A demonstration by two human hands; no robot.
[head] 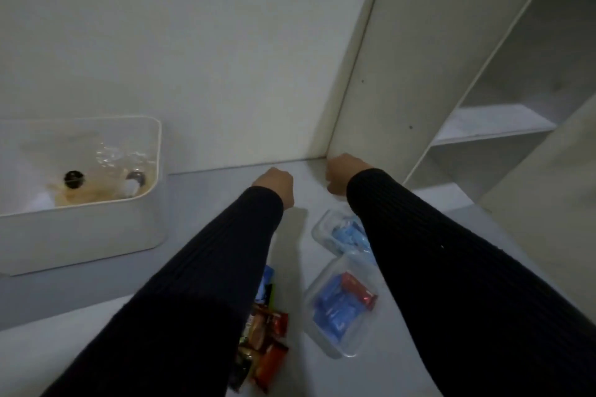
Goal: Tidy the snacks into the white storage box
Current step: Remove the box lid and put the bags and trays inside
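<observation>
The white storage box stands at the left of the grey desk, with bottles in a clear bag inside it. Two clear plastic trays hold blue wrapped snacks: one partly under my right forearm, the other nearer me, also holding a red packet. A pile of brown, orange and blue snack packets lies beside my left forearm. My left hand and my right hand are both stretched out near the back wall, fingers curled downward, with nothing visible in them.
A white shelf unit rises at the right with open compartments. The wall closes off the desk just beyond my hands. Bare grey desk surface lies between the box and my left arm.
</observation>
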